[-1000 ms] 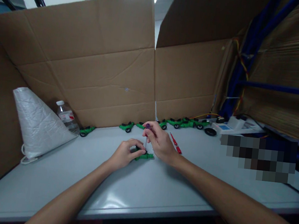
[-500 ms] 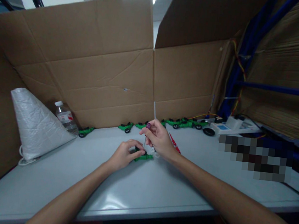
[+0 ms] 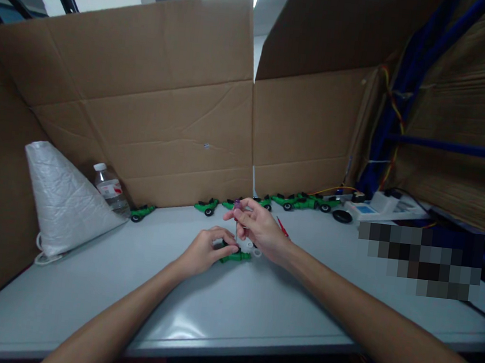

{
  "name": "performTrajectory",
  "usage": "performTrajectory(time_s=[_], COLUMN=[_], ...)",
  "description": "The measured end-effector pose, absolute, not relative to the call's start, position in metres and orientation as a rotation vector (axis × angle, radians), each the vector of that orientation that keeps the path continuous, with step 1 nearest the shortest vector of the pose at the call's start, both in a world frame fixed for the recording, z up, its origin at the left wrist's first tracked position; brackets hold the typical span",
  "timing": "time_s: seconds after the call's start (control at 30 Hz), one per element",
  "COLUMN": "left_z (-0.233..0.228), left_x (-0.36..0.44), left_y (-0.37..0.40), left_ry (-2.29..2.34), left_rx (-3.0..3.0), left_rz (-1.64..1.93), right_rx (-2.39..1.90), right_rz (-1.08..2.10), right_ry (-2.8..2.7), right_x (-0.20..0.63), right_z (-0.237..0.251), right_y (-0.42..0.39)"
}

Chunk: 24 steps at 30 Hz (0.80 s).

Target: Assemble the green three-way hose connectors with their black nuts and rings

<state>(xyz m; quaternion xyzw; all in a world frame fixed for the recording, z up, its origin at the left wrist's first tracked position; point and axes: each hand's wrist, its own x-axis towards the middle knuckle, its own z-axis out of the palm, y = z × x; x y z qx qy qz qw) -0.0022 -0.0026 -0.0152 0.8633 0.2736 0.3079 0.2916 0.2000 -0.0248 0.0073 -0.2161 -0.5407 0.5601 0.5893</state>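
At the middle of the table, my left hand [image 3: 204,251] is closed on a green toy car [image 3: 238,256], its thumb and fingertips holding the car against the tabletop. Above it, my right hand [image 3: 261,225] grips a screwdriver [image 3: 236,210] with a dark purple handle. The thin shaft points down, nearly upright, and its tip meets the top of the car; fingers partly hide the contact. Small white ring-shaped parts [image 3: 256,253] lie just right of the car. Beyond my right wrist rests a red, pen-like tool [image 3: 282,227], partly covered by the hand.
Several green toy cars [image 3: 287,202] line the back along the cardboard wall [image 3: 165,127]. A water bottle [image 3: 109,189] and a silvery wrapped cone [image 3: 61,209] stand at left. On the right are a black disc [image 3: 342,216] and a white power strip [image 3: 404,210].
The view has shifted slightly. My right hand's fingers have changed position around the screwdriver handle, which stays over the car. My left hand keeps its hold.
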Motion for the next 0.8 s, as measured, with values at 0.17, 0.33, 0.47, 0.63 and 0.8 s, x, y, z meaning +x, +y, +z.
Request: performTrajectory(time_s=[0.17,0.33,0.47,0.63,0.8], left_z=[-0.0159,-0.0136,-0.013,-0.0133,-0.0132], left_x=[-0.0029,-0.002,-0.0016,-0.0028,-0.0034], left_y=[-0.0013,-0.0022,-0.0034,-0.0036,-0.0021], left_ry=[0.714,0.705,0.723,0.724,0.728], left_rx=[2.306,2.309,2.298,2.315,2.332], left_rz=[0.82,0.81,0.807,0.806,0.799], right_rx=[-0.507,-0.459,-0.48,-0.528,-0.444], right_rz=[1.337,1.373,1.32,1.301,1.383], right_ry=[-1.22,-1.265,-1.299,-1.268,-1.27], right_x=[0.1995,0.1987,0.1968,0.1971,0.2003], right_z=[0.0066,0.01,0.0124,0.0114,0.0112], right_y=[-0.0245,-0.0283,-0.0307,-0.0297,-0.0289])
